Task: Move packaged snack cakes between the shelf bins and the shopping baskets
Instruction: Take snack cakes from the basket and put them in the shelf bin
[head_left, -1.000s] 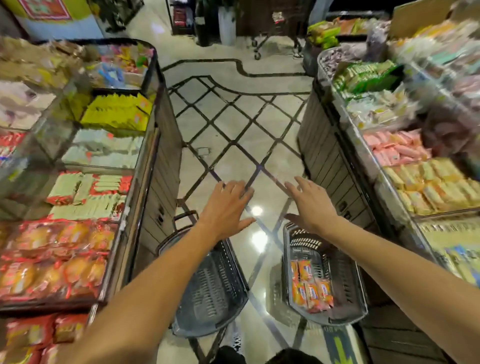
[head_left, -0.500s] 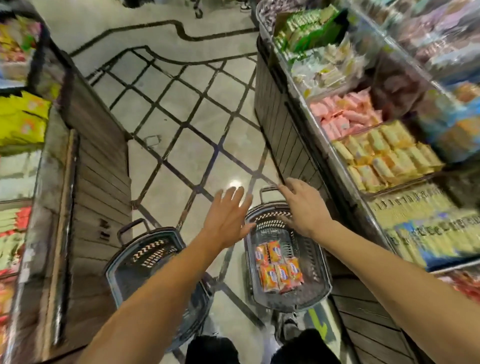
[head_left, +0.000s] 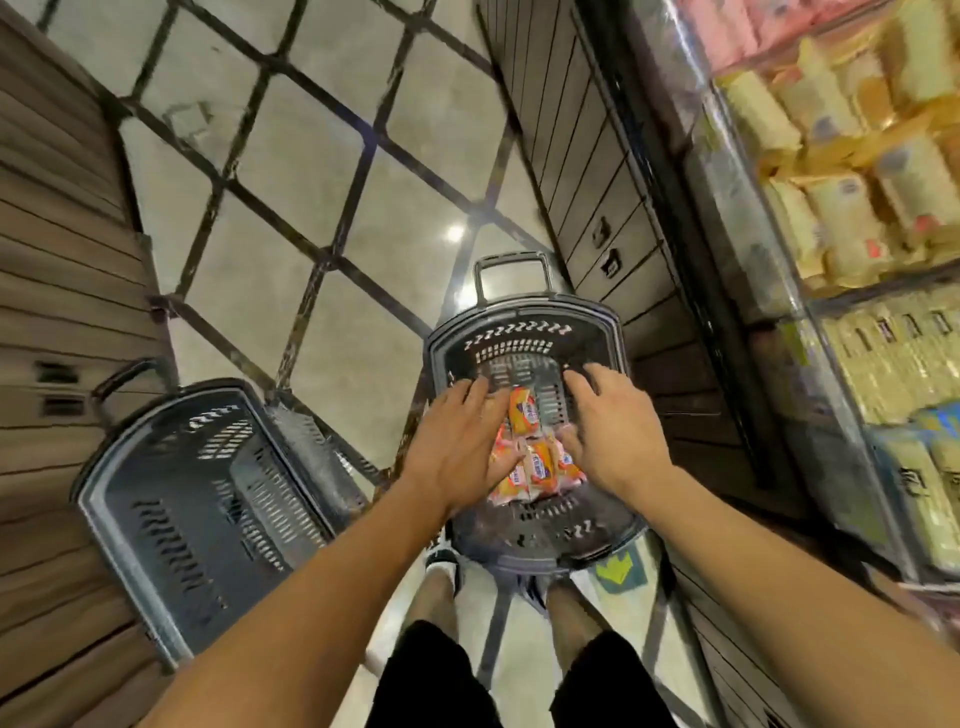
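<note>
both hands reach into the right basket (head_left: 524, 332) at the middle of the frame. left hand (head_left: 457, 447) and right hand (head_left: 608, 431) lie flat, fingers spread, on the orange cakes (head_left: 535, 457), one each side, gripping nothing.

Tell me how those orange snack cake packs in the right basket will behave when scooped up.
The snack cakes look small and film-wrapped, so probably light and somewhat slippery. They lie loose in a heap in the basket, so some may slide off. The left hand and right hand flank them, which should help gather them.
</note>
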